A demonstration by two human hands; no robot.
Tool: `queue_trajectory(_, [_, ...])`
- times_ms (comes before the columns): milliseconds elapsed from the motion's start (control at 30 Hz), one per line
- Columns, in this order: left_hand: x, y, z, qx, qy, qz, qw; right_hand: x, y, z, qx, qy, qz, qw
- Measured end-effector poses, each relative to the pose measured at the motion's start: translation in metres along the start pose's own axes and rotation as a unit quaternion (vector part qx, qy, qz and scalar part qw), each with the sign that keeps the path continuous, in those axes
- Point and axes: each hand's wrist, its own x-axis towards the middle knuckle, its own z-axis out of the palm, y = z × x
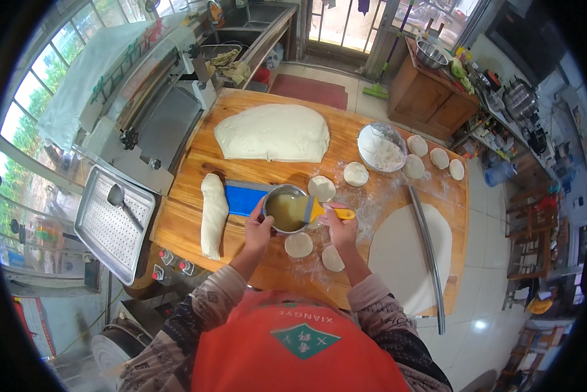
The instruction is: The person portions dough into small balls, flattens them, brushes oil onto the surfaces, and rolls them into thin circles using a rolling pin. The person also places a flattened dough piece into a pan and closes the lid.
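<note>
My left hand (258, 229) holds a metal bowl of yellowish liquid (284, 209) by its near left rim. A brush with a yellow handle (343, 213) is in my right hand (341, 228), its bristle end at the bowl's right side. Round dough pieces (298, 245) lie near both hands on the floured wooden table (244, 172). To the left are a dough roll (214, 216) and a blue flat scraper-like tool (247, 198), partly behind the bowl. A large dough slab (274, 132) lies beyond. On the right, a metal rod (426, 252) rests across a rolled-out dough sheet (396, 255).
A bowl of flour (381, 148) stands at the back right, beside several dough rounds (439, 158). Left of the table are a dough-rolling machine (163, 132) and a perforated metal tray (112, 240) with a scoop (122, 205). Bottles with red caps (162, 274) stand below the table's left edge.
</note>
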Motion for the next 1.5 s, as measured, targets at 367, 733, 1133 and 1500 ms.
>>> queue_trajectory(367, [-0.014, 0.008, -0.046, -0.009, -0.025, -0.033, 0.999, 0.088, 0.013, -0.064, 0.078, 0.134, 0.114, 0.981])
queue_trajectory(733, [-0.082, 0.026, -0.070, -0.064, -0.017, -0.086, 0.994, 0.069, -0.031, -0.028, -0.516, -0.305, -0.193, 0.777])
queue_trajectory(1133, [-0.089, 0.029, -0.101, -0.103, -0.021, -0.073, 0.992, 0.003, 0.035, 0.016, -0.488, -0.083, -0.274, 0.825])
queue_trajectory(1500, [-0.104, 0.080, -0.189, -0.150, 0.046, 0.021, 0.987, -0.097, -0.035, 0.207, -0.135, -0.218, -0.230, 0.939])
